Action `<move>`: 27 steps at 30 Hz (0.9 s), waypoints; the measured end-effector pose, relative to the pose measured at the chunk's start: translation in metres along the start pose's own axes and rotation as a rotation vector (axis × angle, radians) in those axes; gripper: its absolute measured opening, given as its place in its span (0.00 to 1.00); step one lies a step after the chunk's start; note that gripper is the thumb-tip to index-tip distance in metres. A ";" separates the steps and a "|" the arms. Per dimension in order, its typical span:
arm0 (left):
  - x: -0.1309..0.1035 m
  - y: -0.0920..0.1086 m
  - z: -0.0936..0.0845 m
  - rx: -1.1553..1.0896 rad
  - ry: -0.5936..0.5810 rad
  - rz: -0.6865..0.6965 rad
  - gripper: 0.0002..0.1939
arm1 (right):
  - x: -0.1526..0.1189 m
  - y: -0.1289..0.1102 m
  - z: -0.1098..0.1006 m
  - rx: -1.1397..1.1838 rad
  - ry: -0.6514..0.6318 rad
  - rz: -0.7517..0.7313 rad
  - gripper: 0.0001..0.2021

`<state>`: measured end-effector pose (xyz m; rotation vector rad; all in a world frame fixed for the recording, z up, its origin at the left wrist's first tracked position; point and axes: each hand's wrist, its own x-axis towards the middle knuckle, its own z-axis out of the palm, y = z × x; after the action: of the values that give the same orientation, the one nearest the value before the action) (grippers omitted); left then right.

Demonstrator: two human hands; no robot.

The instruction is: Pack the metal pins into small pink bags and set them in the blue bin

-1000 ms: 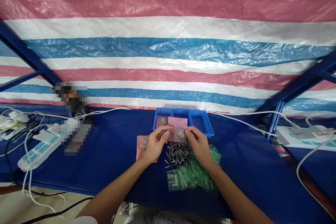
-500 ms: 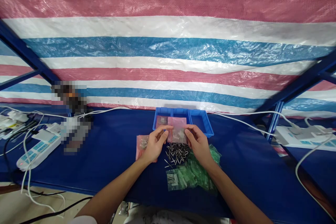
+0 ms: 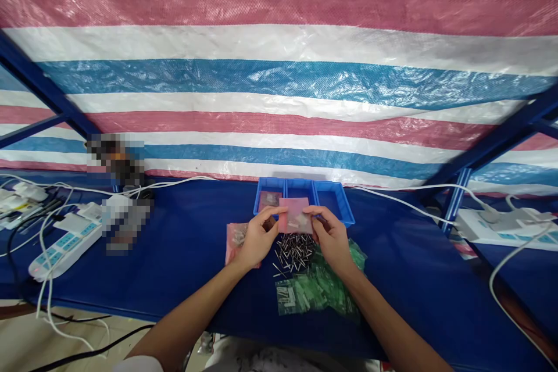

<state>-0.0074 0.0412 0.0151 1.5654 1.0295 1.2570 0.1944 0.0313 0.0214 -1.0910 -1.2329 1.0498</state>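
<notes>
Head camera view shows two bare hands meeting over a blue tabletop (image 3: 187, 250), with one small pink bag (image 3: 296, 216) held up between them. The left hand (image 3: 259, 239) pinches the bag at its left edge with thumb and fingers, and the right hand (image 3: 332, 241) pinches it at the right edge, the fingers of both hands bent. The bag is see-through, and some pale small pieces sit in its lower part, too blurred to make out. It is in front of a blue tray (image 3: 333, 202) with three compartments, and hides a bit of the tray's near side. Another pink bag (image 3: 269, 200) lies in the tray's left compartment.

Just below the held bag, a pile of slim metal pieces (image 3: 294, 253), dark and silvery, is spread on the tabletop. Next to it, toward the person and to the right, is a heap of green bags (image 3: 320, 288), partly covered by the right wrist. More pink packaging (image 3: 232, 239) lies beside the left hand, which covers part of it. Well apart at the left is a white power strip (image 3: 65, 253) with plugs and cords. Behind everything hangs a striped sheet (image 3: 279, 81) in red, white and blue.
</notes>
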 end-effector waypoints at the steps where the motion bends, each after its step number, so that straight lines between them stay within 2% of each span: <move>1: 0.000 0.000 0.000 -0.005 0.008 -0.009 0.14 | 0.000 0.000 0.000 -0.001 -0.004 -0.003 0.11; 4: -0.001 0.001 0.002 -0.020 0.038 -0.070 0.15 | 0.000 0.003 -0.001 -0.032 -0.018 -0.024 0.12; 8: -0.001 0.000 0.003 -0.023 0.071 -0.088 0.21 | 0.001 0.009 -0.002 -0.092 0.018 -0.060 0.13; 14: 0.001 0.004 0.004 -0.067 0.057 -0.096 0.21 | 0.000 0.006 0.000 0.004 -0.011 0.008 0.15; 19: 0.001 0.009 0.000 -0.007 0.071 0.004 0.20 | 0.000 -0.003 0.000 -0.013 0.009 -0.063 0.12; 22: 0.001 0.011 -0.003 0.014 0.052 0.034 0.25 | 0.001 -0.010 -0.001 -0.082 0.033 -0.090 0.10; 24: 0.001 0.013 -0.005 0.028 0.042 0.061 0.28 | 0.001 -0.012 -0.003 -0.085 0.050 -0.062 0.10; 27: 0.001 0.014 -0.005 -0.002 0.015 0.075 0.31 | 0.001 -0.012 -0.004 -0.025 0.075 0.065 0.10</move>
<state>-0.0114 0.0384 0.0297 1.6082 0.9862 1.3225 0.1983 0.0299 0.0328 -1.1860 -1.1606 1.0357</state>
